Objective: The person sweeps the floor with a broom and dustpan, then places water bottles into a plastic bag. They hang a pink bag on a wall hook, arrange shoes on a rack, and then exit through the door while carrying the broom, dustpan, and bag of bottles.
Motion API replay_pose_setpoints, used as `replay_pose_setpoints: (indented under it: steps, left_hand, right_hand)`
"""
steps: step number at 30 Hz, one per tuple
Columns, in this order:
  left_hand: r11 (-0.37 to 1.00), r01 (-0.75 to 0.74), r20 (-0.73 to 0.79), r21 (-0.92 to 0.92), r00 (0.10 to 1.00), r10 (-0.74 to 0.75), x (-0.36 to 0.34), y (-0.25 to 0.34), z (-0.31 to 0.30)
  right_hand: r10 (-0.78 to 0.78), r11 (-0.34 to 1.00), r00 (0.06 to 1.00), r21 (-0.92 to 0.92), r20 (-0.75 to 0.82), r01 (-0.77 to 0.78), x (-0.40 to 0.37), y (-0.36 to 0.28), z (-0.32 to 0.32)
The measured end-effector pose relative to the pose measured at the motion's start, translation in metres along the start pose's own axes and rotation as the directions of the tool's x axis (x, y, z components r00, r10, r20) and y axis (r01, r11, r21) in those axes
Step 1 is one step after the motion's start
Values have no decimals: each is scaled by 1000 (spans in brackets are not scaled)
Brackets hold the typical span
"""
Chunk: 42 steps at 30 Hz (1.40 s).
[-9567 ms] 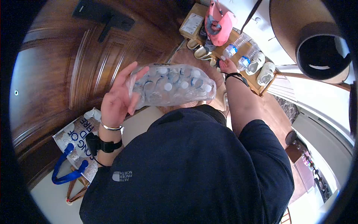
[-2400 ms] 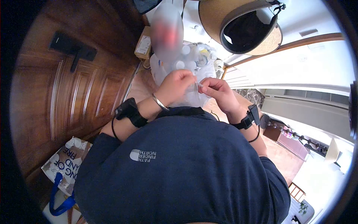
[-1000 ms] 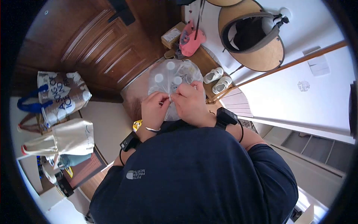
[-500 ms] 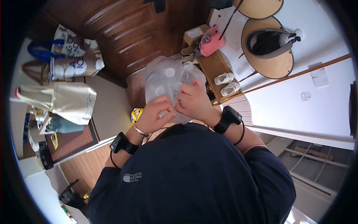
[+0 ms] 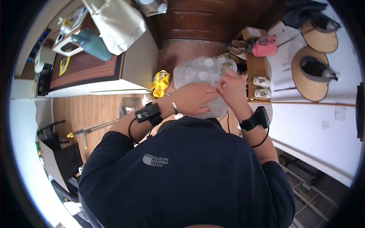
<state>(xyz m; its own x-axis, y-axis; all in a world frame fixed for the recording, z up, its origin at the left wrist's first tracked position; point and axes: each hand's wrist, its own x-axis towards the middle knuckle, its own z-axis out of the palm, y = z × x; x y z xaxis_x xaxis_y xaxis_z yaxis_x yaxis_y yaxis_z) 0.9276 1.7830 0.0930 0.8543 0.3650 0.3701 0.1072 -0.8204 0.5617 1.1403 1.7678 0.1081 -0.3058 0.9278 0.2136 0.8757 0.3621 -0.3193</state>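
A clear plastic bag (image 5: pixel 190 81) with several clear bottles inside hangs or stands in front of my body; what bears it is hidden. One bottle (image 5: pixel 208 62) shows its pale cap end through the film. Over the near left part of the bag lies my left hand (image 5: pixel 194 98), its fingers bent inward on the film and the thumb a little apart. My right hand (image 5: pixel 234 89) pinches the bag's upper part with thumb and forefinger. The fingertips of both hands almost meet, and the exact fold between them is hard to make out.
To the left, a cabinet (image 5: pixel 138 68) carries a cream tote bag (image 5: pixel 123 28) and a teal bottle (image 5: pixel 93 45). A yellow bag (image 5: pixel 161 83) sits on the floor. White shoes (image 5: pixel 261 82) rest on a wooden rack (image 5: pixel 257 67) at right, near hanging straw hats (image 5: pixel 310 85).
My view has turned and shifted left, showing more floor and cabinet. Both hands stay at the bag; my left hand has flattened and its thumb has moved away from the fingers.
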Motion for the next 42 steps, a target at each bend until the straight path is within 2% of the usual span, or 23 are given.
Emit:
replay_pose_setpoints:
  steps: [2, 4, 5, 7, 11, 16, 22, 23, 24, 25, 26, 27, 28, 29, 30, 31, 32, 33, 35, 36, 38, 40, 42]
  left_hand:
    - [998, 64, -91, 28, 994, -61, -15, -14, 29]
    - [890, 454, -12, -35, 891, -455, -34, -38, 69]
    - [881, 471, -18, -37, 881, -472, -42, -54, 89]
    - [524, 716, 11, -460, 595, -804, -66, -88, 135]
    - [404, 727, -37, -555, 464, -885, -118, -169, 252]
    - [241, 913, 245, -329, 329, -912, -179, -257, 347]
    - [53, 998, 334, 19, 43, -941, -244, -339, 423]
    - [31, 999, 267, -41, 41, -963, -235, -332, 398]
    - [236, 945, 169, 229, 200, -965, -248, -339, 408]
    - [100, 973, 426, 209, 2, -905, -272, -359, 421]
    - [187, 938, 341, 291, 81, -937, -326, -380, 463]
    - [34, 913, 385, 407, -137, -913, -275, -357, 396]
    - [238, 836, 421, 494, 9, -907, -301, -372, 411]
    - [358, 766, 559, 535, -3, -829, -286, -366, 380]
    - [681, 383, 729, 624, 27, -684, -330, -389, 430]
    - [711, 364, 720, 602, 137, -680, -330, -393, 424]
    - [620, 397, 683, 676, -24, -730, -310, -386, 398]
    - [628, 380, 678, 679, 5, -735, -287, -387, 386]
    - [128, 832, 523, 539, -212, -826, -256, -381, 357]
    - [221, 842, 434, 493, -17, -901, -212, -373, 340]
    - [259, 926, 526, 276, 80, -846, -202, -407, 332]
    - [562, 819, 476, 118, 450, -756, -126, -432, 322]
    - [335, 931, 330, -147, 366, -870, 24, -402, 250]
  right_hand:
    - [235, 958, 968, 148, 94, -246, -11, 14, 32]
    - [177, 969, 981, 159, 85, -189, -22, 22, 49]
    - [173, 966, 983, 188, 54, -180, -26, 21, 48]
    - [146, 974, 989, 172, 13, -146, -43, 28, 56]
    - [301, 921, 933, 195, 198, -338, -86, 46, 73]
    - [473, 782, 800, 243, 370, -575, -115, 73, 92]
    - [602, 710, 695, 135, 394, -691, -147, 123, 105]
    - [611, 699, 667, 107, 426, -707, -155, 135, 106]
    - [619, 687, 638, 78, 457, -723, -159, 146, 108]
    - [635, 648, 605, 95, 480, -756, -155, 152, 107]
    - [666, 633, 595, 81, 450, -770, -155, 158, 111]
    - [651, 639, 589, 74, 479, -766, -157, 168, 115]
    - [635, 645, 583, 67, 507, -761, -158, 179, 116]
    - [628, 649, 589, 75, 509, -757, -153, 185, 116]
    - [664, 632, 578, 56, 475, -773, -149, 190, 116]
    - [629, 676, 614, 57, 477, -735, -146, 194, 114]
    - [572, 729, 664, 72, 481, -680, -137, 202, 111]
    - [597, 666, 589, 72, 545, -742, -121, 201, 95]
    - [561, 689, 643, 136, 521, -712, -108, 212, 70]
    - [562, 674, 660, 185, 498, -715, -100, 214, 56]
    - [595, 671, 682, 204, 425, -713, -85, 221, 23]
    - [622, 669, 698, 223, 354, -709, -74, 229, -9]
    - [674, 656, 697, 234, 245, -717, -71, 235, -36]
